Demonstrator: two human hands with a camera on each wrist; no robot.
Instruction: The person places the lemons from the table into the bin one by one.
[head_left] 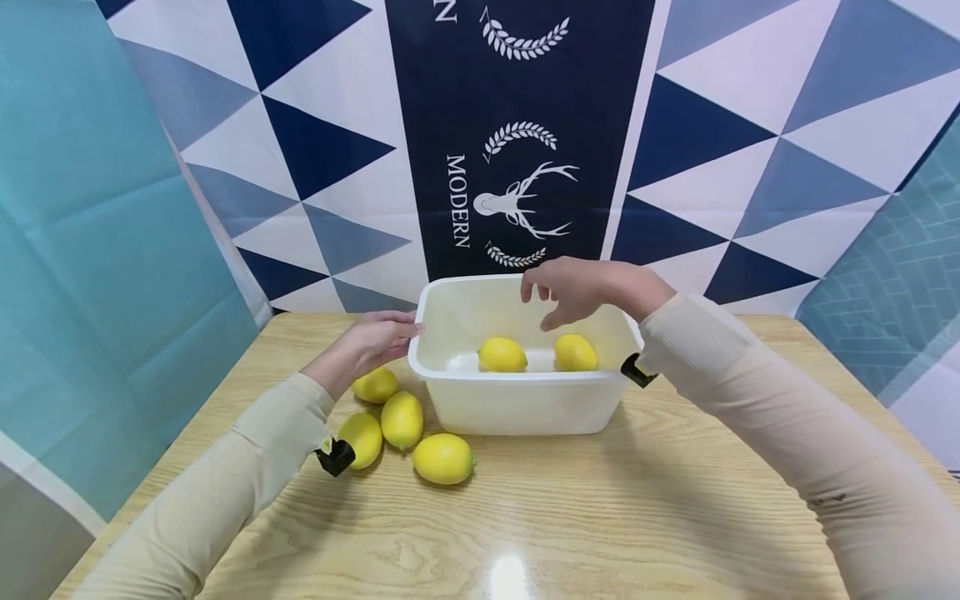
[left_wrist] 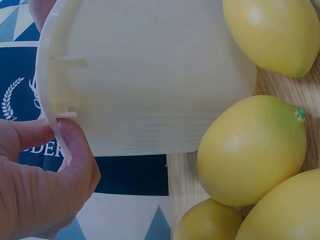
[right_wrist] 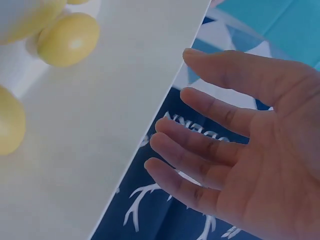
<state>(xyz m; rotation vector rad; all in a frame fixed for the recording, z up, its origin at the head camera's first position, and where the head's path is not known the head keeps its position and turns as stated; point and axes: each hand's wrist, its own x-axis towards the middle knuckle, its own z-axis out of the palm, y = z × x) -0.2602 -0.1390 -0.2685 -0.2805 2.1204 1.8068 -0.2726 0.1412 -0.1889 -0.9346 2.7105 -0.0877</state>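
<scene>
A white plastic bin (head_left: 517, 404) holds yellow lemons, two of them visible in the head view, one at left (head_left: 502, 355) and one at right (head_left: 575, 352). At its left rim, the left hand (head_left: 375, 340) pinches the edge between thumb and fingers; the left wrist view shows this hand (left_wrist: 47, 175) on the rim (left_wrist: 42, 80). Above the bin's right half hangs the right hand (head_left: 573, 290), fingers spread and slightly bent, holding nothing. In the right wrist view that hand (right_wrist: 240, 135) is beside the bin's edge, palm visible.
Several lemons lie on the wooden table (head_left: 525, 517) left of and in front of the bin, the nearest (head_left: 443, 459) by its front left corner. Behind the table hangs a patterned cloth (head_left: 337, 167); a teal cloth (head_left: 97, 250) is at the left.
</scene>
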